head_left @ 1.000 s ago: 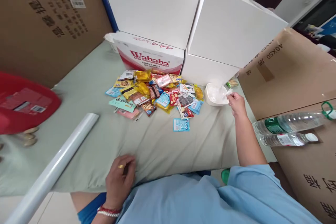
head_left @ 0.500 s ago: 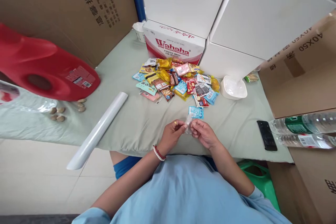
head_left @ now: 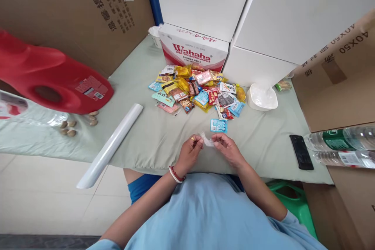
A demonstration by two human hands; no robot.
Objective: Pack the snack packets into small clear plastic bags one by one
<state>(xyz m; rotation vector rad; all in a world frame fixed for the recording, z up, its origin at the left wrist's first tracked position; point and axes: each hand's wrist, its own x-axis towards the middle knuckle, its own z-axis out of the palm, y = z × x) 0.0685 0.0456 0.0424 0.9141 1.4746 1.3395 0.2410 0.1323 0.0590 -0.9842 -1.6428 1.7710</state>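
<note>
A small crumpled piece of clear plastic film [head_left: 207, 140] stretches between my two hands, just above the cloth near the table's front. My left hand [head_left: 190, 150] pinches its left end between thumb and fingers. Thumb and fingers of my right hand [head_left: 227, 148] close on the right end. Just beyond them lies a light blue snack packet [head_left: 218, 125], apart from both hands. Farther back spreads a pile of small wrapped snacks [head_left: 193, 90] in yellow, red, blue and pink.
Behind the pile stands a Wahaha carton [head_left: 193, 49]. A white bowl [head_left: 262, 97] sits right of the snacks, with a phone [head_left: 301, 152] and plastic bottles [head_left: 341, 139] farther right. Leftward are a white roll [head_left: 113, 142], a red jug [head_left: 64, 78] and several brown nuts [head_left: 71, 133].
My hands have moved slightly apart, and the plastic film is now drawn out sideways between them. The camera view has shifted a little.
</note>
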